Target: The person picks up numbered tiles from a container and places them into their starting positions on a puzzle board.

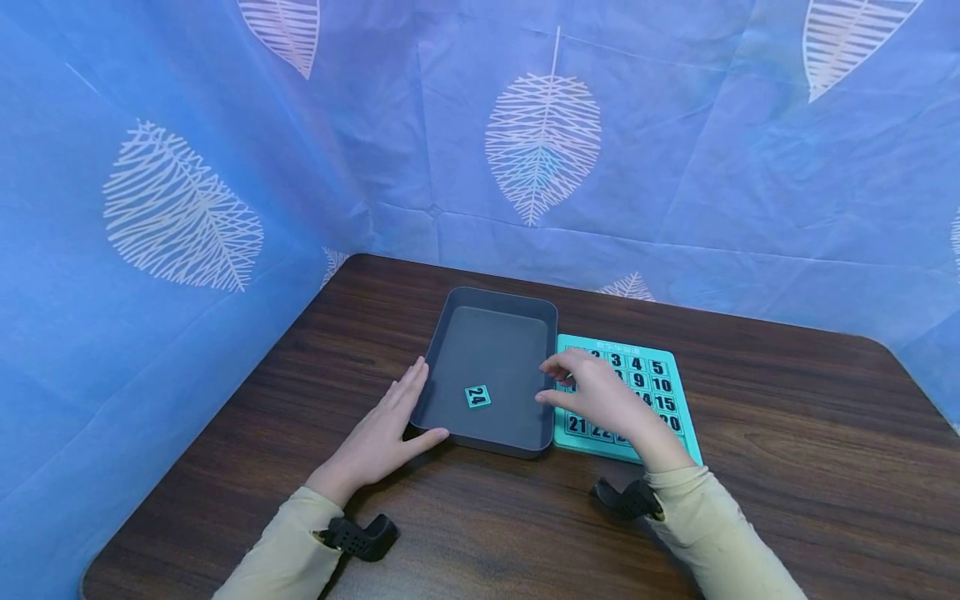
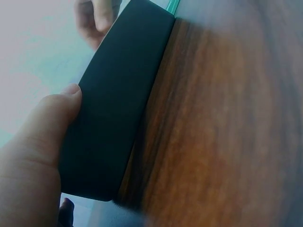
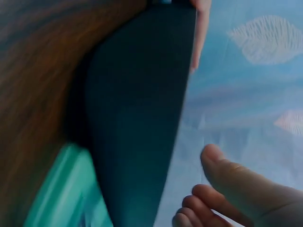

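A dark grey rectangular tray [image 1: 495,342] lies on the table, with one small turquoise tile marked 24 [image 1: 477,396] inside it. My left hand [image 1: 382,433] rests against the tray's near left corner, fingers stretched along the left side and thumb on the front rim. In the left wrist view, the thumb [image 2: 52,118] touches the tray's outer wall. Over the tray's right edge hovers my right hand [image 1: 603,404], thumb and bent fingers apart with nothing between them. Beneath it sits a turquoise number board [image 1: 684,396] with rows of black-numbered tiles, some hidden by the hand.
The dark wood table [image 1: 787,417] extends to both sides and in front. A blue curtain [image 1: 675,167] with white leaf prints hangs behind and at the left. Black bands with cameras [image 1: 363,537] sit on both wrists.
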The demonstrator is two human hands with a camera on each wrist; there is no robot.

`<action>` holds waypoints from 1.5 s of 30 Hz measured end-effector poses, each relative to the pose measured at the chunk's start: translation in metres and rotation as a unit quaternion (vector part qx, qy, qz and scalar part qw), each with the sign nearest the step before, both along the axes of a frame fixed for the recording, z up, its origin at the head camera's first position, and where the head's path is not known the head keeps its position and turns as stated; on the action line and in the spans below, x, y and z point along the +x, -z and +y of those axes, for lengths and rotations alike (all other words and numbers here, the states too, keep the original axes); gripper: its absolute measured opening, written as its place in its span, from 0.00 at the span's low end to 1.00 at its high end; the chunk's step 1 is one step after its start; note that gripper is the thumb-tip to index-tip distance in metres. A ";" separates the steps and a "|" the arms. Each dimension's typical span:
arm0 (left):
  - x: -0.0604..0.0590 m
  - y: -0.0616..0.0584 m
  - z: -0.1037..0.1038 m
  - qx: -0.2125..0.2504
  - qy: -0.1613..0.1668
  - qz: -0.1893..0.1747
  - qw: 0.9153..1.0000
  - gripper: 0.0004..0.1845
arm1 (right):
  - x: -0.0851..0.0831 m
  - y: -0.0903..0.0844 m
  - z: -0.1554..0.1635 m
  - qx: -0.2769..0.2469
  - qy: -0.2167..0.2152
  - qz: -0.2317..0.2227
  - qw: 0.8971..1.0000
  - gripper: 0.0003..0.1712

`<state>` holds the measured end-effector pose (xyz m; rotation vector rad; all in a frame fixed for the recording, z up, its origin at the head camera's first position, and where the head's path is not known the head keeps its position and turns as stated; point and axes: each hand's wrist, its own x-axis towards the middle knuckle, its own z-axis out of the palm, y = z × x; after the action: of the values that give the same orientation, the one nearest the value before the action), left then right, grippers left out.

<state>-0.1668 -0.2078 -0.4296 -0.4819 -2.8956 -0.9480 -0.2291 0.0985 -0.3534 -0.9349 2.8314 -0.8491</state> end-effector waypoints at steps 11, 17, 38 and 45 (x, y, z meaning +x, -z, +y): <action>-0.001 0.001 0.000 -0.001 0.001 -0.004 1.000 0.49 | -0.004 0.016 -0.051 -0.043 -0.027 0.001 0.999 0.23; 0.000 0.000 -0.001 0.003 0.004 0.000 1.000 0.49 | -0.006 0.026 -0.073 -0.027 -0.009 0.007 1.000 0.23; 0.000 -0.002 0.000 0.003 0.004 -0.002 1.000 0.48 | -0.014 0.037 -0.096 0.056 -0.019 -0.009 0.998 0.20; 0.001 -0.002 -0.001 0.005 0.006 -0.004 1.000 0.48 | -0.011 0.036 -0.092 0.045 -0.033 -0.032 0.998 0.20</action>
<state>-0.1662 -0.2086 -0.4275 -0.4971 -2.8973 -0.9682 -0.2402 0.0067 -0.3889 -0.9656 2.7434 -0.7249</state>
